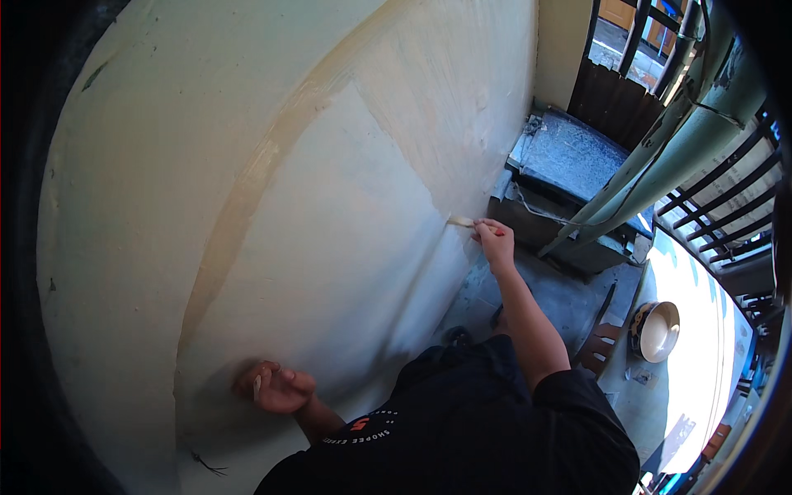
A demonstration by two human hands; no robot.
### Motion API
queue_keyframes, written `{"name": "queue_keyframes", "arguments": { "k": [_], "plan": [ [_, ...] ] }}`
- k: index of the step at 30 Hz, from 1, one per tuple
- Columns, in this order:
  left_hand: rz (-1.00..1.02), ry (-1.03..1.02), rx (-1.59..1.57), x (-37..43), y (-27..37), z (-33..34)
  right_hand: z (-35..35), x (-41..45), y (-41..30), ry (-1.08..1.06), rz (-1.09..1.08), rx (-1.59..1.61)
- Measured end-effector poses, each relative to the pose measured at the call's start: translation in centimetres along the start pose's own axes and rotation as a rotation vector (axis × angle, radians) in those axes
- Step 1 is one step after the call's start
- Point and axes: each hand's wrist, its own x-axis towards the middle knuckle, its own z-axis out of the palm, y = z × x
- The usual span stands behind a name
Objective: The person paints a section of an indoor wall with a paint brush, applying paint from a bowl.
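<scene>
My right hand (497, 244) grips a paintbrush by its handle, part of which shows red. The pale bristles of the paintbrush (460, 221) touch the wall (334, 204), close to the lower end of a tan painted patch (442, 111). A tan painted band (260, 167) curves down the wall to the left of that patch. Low at the left, my left hand (281, 388) is beside the wall with its fingers loosely curled. I see nothing held in it, though part of the hand lies in shadow.
A stone-topped ledge (569, 151) stands beyond my right hand, with green pipes (668, 170) running in front. To the right, a patterned bowl (657, 332) rests on a sunlit table (705, 359), with a wooden chair (599, 348) beside it. Thin wires (209, 465) poke from the wall's lower left.
</scene>
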Motion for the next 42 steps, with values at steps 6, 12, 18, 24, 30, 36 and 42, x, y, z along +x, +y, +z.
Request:
{"name": "queue_keyframes", "arguments": {
  "k": [6,12,18,24,30,36,42],
  "plan": [
    [0.030,0.009,-0.044,0.7,-0.1,0.1,5.3,-1.9,-9.5,-0.058,-0.059,0.331],
    [0.104,-0.043,0.050,2.5,0.3,0.1,5.8,-6.2,-18.9,-0.271,-0.291,0.731],
    [0.056,-0.024,-0.014,1.8,0.2,0.2,5.9,-3.7,-11.7,-0.172,-0.273,0.471],
    [0.013,-0.031,0.009,1.8,0.5,0.3,0.2,-0.4,3.7,0.026,-0.109,0.174],
    [0.036,-0.011,-0.058,1.5,0.3,0.3,-0.6,0.3,4.7,0.132,0.057,0.089],
    [0.101,-0.043,-0.017,1.9,0.1,0.2,4.8,-1.1,-6.5,0.010,-0.100,0.538],
    [-0.008,-0.010,0.014,1.4,0.3,0.3,4.5,-4.3,-14.2,-0.182,-0.161,0.741]
  ]
}}
